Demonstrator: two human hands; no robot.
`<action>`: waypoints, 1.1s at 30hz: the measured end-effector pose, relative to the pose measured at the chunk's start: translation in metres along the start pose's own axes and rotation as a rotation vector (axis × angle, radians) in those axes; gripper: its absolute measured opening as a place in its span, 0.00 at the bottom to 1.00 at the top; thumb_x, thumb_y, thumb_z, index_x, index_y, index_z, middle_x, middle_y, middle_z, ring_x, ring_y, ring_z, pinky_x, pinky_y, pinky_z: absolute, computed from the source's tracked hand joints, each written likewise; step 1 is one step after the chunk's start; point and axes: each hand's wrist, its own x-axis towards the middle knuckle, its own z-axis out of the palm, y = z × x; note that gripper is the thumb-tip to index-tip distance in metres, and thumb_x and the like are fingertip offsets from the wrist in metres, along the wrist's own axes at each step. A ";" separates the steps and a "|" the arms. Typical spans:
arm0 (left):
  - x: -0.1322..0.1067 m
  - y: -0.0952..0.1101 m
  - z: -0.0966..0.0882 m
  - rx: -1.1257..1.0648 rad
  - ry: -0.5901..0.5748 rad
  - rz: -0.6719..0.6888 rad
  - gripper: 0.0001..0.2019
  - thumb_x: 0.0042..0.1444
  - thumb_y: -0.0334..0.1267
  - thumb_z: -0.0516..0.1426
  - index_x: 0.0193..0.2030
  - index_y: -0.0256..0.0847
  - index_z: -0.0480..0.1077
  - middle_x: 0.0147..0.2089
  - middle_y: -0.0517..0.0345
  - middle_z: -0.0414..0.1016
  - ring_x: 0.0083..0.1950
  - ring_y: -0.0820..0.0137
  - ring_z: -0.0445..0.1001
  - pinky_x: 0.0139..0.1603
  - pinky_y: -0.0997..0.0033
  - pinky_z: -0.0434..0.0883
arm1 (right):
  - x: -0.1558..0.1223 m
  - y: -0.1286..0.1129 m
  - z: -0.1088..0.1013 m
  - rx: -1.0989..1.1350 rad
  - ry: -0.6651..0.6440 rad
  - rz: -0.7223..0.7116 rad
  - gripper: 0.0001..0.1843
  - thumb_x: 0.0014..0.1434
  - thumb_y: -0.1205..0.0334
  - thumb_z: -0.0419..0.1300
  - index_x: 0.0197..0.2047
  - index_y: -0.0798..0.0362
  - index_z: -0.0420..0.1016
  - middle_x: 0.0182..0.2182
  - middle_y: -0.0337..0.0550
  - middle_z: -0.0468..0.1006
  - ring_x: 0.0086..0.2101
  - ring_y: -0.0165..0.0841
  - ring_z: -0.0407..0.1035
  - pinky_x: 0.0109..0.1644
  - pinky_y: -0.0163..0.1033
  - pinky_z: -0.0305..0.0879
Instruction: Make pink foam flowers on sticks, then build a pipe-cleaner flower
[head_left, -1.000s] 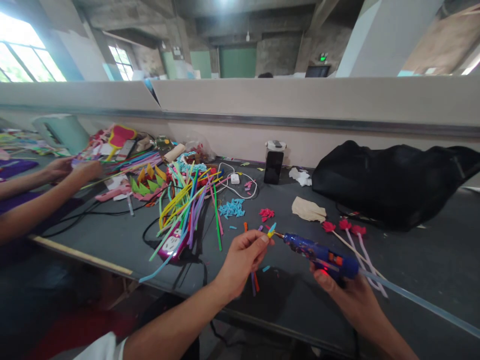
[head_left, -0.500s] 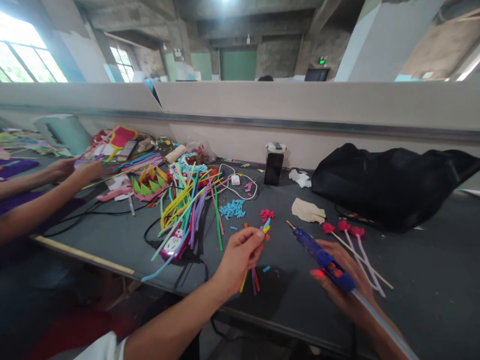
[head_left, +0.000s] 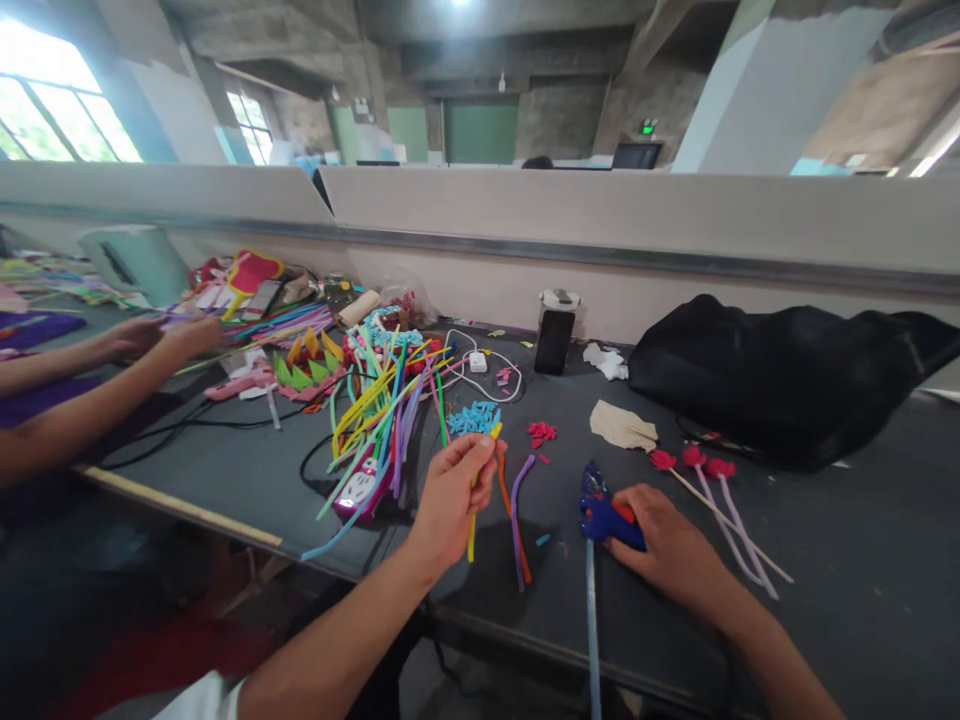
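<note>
My left hand [head_left: 450,495] is closed in a pinch on a yellow stick [head_left: 472,535] with a small blue-and-yellow tip, held upright over the dark table [head_left: 225,470]. An orange stick [head_left: 510,520] and a purple stick [head_left: 516,525] lie on the table just right of it. My right hand [head_left: 664,545] is wrapped round the grip of a blue glue gun [head_left: 600,505], which stands on the table with its nozzle pointing away. A clear glue rod [head_left: 592,640] sticks out of its back toward me.
A heap of coloured sticks [head_left: 382,400] lies over a pink power strip [head_left: 360,490]. Three red flowers on stems [head_left: 694,460], a black bag [head_left: 780,370], a phone [head_left: 553,340] and white charger cable [head_left: 480,365] are further back. Another person's arms [head_left: 97,380] work at left.
My right hand swung the glue gun away from the stick tip and set it down on the table. My left hand drew the stick back and to the left.
</note>
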 end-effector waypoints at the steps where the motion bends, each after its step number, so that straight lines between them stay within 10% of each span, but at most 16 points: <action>1: 0.000 0.001 -0.001 -0.003 0.003 0.003 0.13 0.54 0.45 0.62 0.34 0.35 0.73 0.20 0.69 0.56 0.17 0.84 0.49 0.18 0.78 0.43 | 0.000 0.002 -0.005 0.028 -0.036 -0.016 0.16 0.53 0.56 0.64 0.44 0.51 0.72 0.42 0.47 0.75 0.43 0.42 0.70 0.49 0.47 0.68; 9: 0.000 0.004 0.000 -0.048 0.051 0.043 0.13 0.53 0.46 0.63 0.35 0.36 0.73 0.20 0.69 0.57 0.17 0.84 0.49 0.18 0.79 0.45 | 0.068 -0.029 -0.057 0.063 0.068 -0.033 0.11 0.63 0.56 0.54 0.43 0.50 0.74 0.44 0.45 0.78 0.45 0.38 0.72 0.51 0.43 0.66; 18: 0.006 -0.002 0.009 -0.086 0.081 0.064 0.13 0.53 0.45 0.63 0.35 0.35 0.72 0.20 0.69 0.57 0.17 0.84 0.49 0.18 0.79 0.46 | 0.193 -0.102 0.014 -0.025 -0.215 -0.166 0.13 0.65 0.59 0.58 0.51 0.53 0.72 0.50 0.46 0.75 0.47 0.37 0.71 0.50 0.47 0.70; 33: 0.005 -0.009 0.013 -0.087 -0.001 -0.007 0.15 0.50 0.46 0.63 0.35 0.36 0.70 0.19 0.70 0.57 0.16 0.84 0.48 0.17 0.79 0.43 | 0.166 -0.105 0.004 0.187 -0.214 -0.104 0.13 0.65 0.59 0.59 0.50 0.55 0.73 0.45 0.45 0.76 0.42 0.34 0.73 0.47 0.46 0.71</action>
